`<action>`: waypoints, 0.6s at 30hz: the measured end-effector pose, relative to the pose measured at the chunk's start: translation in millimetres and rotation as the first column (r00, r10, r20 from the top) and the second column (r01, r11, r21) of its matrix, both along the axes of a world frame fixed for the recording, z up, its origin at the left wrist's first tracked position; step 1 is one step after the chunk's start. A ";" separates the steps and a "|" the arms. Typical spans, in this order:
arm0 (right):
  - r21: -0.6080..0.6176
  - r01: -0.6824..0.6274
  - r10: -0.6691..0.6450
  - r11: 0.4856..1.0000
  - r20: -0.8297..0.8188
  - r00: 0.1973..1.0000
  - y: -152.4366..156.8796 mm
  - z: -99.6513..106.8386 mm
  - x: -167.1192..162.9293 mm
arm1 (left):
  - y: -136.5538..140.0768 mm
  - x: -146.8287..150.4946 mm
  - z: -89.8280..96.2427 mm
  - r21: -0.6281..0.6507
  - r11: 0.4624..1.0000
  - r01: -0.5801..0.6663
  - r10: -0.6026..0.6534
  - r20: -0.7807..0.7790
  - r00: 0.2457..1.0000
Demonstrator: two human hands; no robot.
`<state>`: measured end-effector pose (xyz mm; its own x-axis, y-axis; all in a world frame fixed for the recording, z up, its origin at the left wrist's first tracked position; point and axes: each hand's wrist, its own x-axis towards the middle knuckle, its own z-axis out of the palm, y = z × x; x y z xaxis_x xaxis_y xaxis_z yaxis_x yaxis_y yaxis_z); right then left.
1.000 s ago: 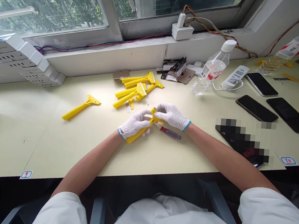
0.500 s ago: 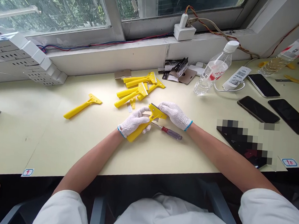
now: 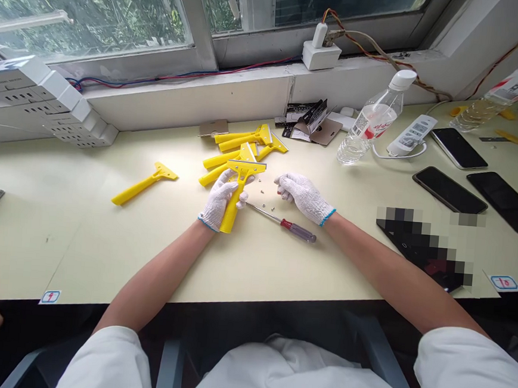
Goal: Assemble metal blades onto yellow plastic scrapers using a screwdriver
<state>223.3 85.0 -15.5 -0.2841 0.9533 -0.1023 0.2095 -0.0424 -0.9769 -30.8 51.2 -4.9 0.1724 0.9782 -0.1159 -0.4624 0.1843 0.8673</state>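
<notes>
Gripping a yellow scraper (image 3: 241, 180) by its handle, the gloved left hand (image 3: 217, 202) keeps its grip closed, fingers and thumb wrapped round just below the neck. The scraper stands head away from the person, its wide end overlapping the view of a pile of yellow scrapers (image 3: 234, 140); whether its lower end touches the worktop (image 3: 257, 271) I cannot tell. The gloved right hand (image 3: 301, 194) is apart from it, to the right, its grip curled with the fingertips drawn close together; whether something small is pinched there I cannot tell. Several tiny screws (image 3: 264, 205) lie scattered between the two hands. Below them a screwdriver (image 3: 298, 230) lies aslant, its purple handle to the right and its shaft's tip near the left hand's fingers. Off to the left, one lone scraper (image 3: 138, 189) lies by itself, well apart from the pile. Beyond the right hand stands a clear bottle (image 3: 370, 124) with a white cap, and beside it lies a white power strip (image 3: 411, 135).
</notes>
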 end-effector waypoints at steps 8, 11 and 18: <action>0.182 -0.313 0.218 0.932 0.408 0.887 -8.8 6.3 0.6 | 2.1 0.3 -0.8 0.003 1.000 -0.018 0.018 -0.006 1.000; 0.159 -0.406 0.278 0.900 0.509 0.815 -16.0 12.2 -1.3 | 2.2 1.1 -1.5 0.011 1.000 -0.013 0.013 -0.010 1.000; 0.141 -0.606 0.269 0.783 0.801 0.535 -33.8 30.4 -9.8 | 2.2 1.6 -2.4 0.035 0.999 -0.028 0.028 -0.004 1.000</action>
